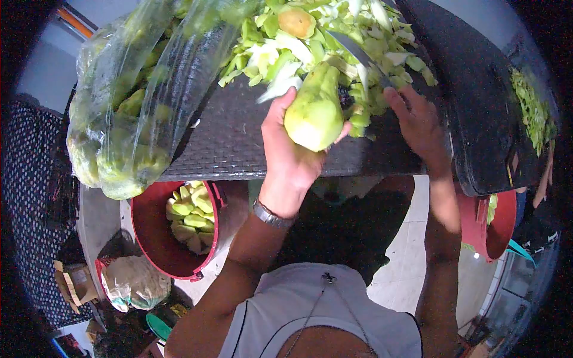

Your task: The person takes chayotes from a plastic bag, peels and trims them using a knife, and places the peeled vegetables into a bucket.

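A pale green, pear-shaped vegetable rests in my left hand, its fingers wrapped round the sides and its cut, whitish end toward me. My right hand is closed on the handle of a knife, whose blade points up and left, just beyond the vegetable. Under and behind both lies a large heap of green and white peelings. A round orange-brown piece sits on the heap.
Clear plastic bags of green vegetables lie left on the dark woven table. Below stands a red bucket holding cut pieces. Another red bucket is at right, near a black surface with more peelings.
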The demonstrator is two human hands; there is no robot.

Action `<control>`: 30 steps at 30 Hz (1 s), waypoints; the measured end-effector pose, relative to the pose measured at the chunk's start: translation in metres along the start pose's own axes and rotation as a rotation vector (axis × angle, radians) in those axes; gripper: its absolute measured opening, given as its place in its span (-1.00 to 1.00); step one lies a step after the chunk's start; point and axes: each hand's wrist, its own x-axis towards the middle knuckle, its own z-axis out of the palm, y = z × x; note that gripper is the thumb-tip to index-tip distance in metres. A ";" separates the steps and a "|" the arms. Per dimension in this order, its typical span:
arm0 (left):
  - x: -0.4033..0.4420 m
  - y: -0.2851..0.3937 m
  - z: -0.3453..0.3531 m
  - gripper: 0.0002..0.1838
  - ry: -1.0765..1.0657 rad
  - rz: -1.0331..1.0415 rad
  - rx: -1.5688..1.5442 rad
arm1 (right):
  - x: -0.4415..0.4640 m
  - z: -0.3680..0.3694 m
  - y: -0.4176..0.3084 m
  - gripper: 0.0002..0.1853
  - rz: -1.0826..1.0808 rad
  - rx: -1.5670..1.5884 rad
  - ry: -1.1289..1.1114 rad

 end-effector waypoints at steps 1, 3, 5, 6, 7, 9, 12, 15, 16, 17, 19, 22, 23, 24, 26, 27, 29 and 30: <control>0.002 -0.001 0.000 -0.49 0.034 0.007 0.020 | -0.004 -0.003 -0.021 -0.43 0.033 0.119 -0.027; 0.009 -0.002 -0.002 -0.53 0.093 0.027 0.062 | -0.015 -0.015 -0.059 -0.48 0.017 0.232 -0.131; 0.009 -0.010 -0.007 -0.54 0.126 0.126 0.066 | -0.033 -0.026 -0.089 -0.47 -0.073 0.226 -0.301; 0.007 -0.013 -0.008 -0.54 0.144 0.176 0.067 | -0.035 -0.025 -0.091 -0.45 -0.118 0.235 -0.286; 0.003 -0.010 -0.007 -0.54 0.029 0.105 0.042 | -0.037 -0.024 -0.092 -0.43 -0.163 0.244 -0.270; 0.010 -0.006 -0.008 -0.51 -0.025 0.004 0.052 | -0.038 -0.023 -0.091 -0.41 -0.237 0.235 -0.247; 0.010 -0.005 -0.006 -0.51 -0.094 -0.070 0.074 | -0.034 -0.024 -0.086 -0.41 -0.313 0.182 -0.243; 0.011 -0.007 -0.014 -0.51 -0.028 0.009 0.135 | -0.028 -0.027 -0.079 -0.41 -0.298 0.087 -0.226; 0.010 -0.006 -0.014 -0.50 0.013 0.052 0.164 | -0.022 -0.028 -0.071 -0.39 -0.238 0.029 -0.191; 0.003 -0.004 -0.013 -0.49 -0.049 0.045 0.107 | -0.017 -0.029 -0.063 -0.37 -0.177 -0.029 -0.154; -0.001 0.007 -0.006 -0.42 -0.064 -0.024 0.234 | -0.003 -0.028 -0.033 -0.38 -0.182 0.024 -0.022; 0.001 0.010 -0.005 -0.44 -0.087 -0.055 0.170 | -0.002 -0.033 -0.039 -0.41 -0.039 0.086 -0.019; 0.002 0.008 -0.007 -0.44 -0.076 -0.068 0.153 | -0.008 -0.037 -0.051 -0.42 0.045 0.101 -0.056; 0.004 0.002 -0.010 -0.44 -0.050 -0.006 0.117 | -0.013 -0.039 -0.063 -0.43 -0.035 0.106 -0.132; 0.007 -0.011 -0.020 -0.45 0.007 0.118 0.049 | -0.021 -0.040 -0.081 -0.45 -0.192 0.123 -0.285; 0.015 -0.010 -0.018 -0.43 -0.005 0.034 0.160 | -0.021 -0.038 -0.082 -0.45 -0.213 0.127 -0.286; 0.008 -0.016 -0.013 -0.45 -0.008 0.122 0.249 | -0.019 -0.030 -0.080 -0.45 -0.254 0.135 -0.287; 0.010 -0.016 -0.020 -0.47 0.009 0.091 0.255 | -0.015 -0.028 -0.076 -0.47 -0.221 0.087 -0.267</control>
